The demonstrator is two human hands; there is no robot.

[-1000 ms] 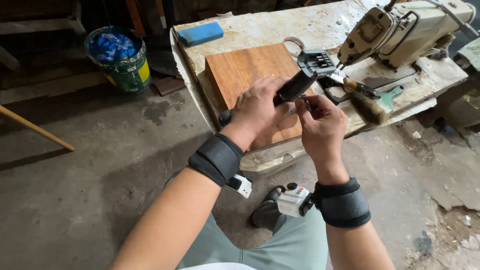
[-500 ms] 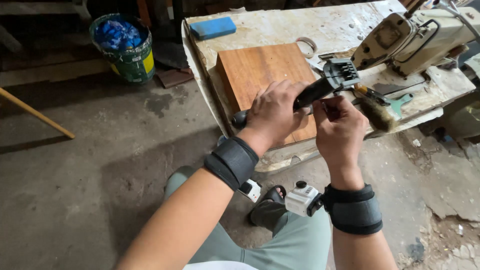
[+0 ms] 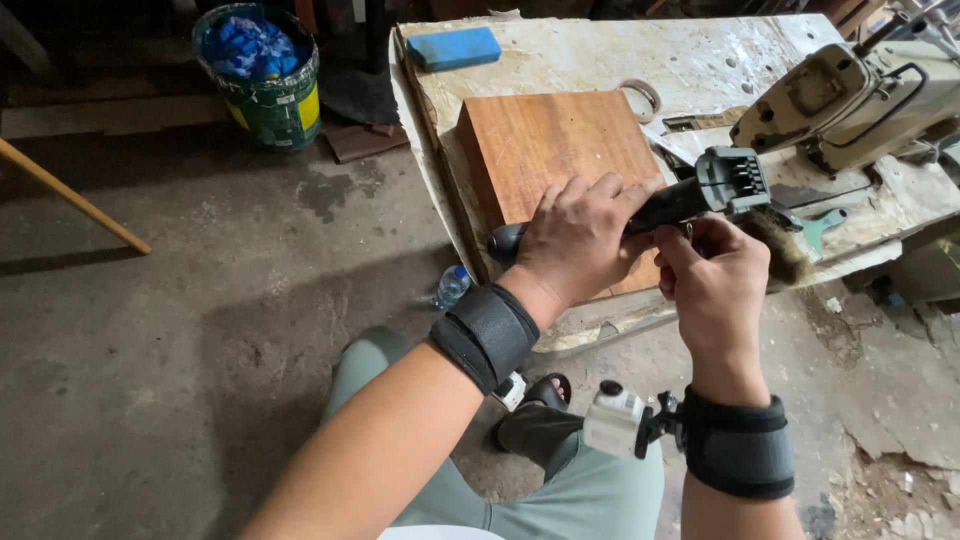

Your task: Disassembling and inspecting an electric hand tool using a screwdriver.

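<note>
**Tool gripped over the board**

Left hand (image 3: 580,240) clenches the tool (image 3: 690,195) by its black handle, above the board (image 3: 545,150); right hand (image 3: 715,285) pinches something small at its 12 o'clock. A loosened grip could drop the tool

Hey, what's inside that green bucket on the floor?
The green bucket holds crumpled blue plastic material, filling it up to the rim. Whatever lies beneath that blue layer is covered and cannot be seen.
</note>
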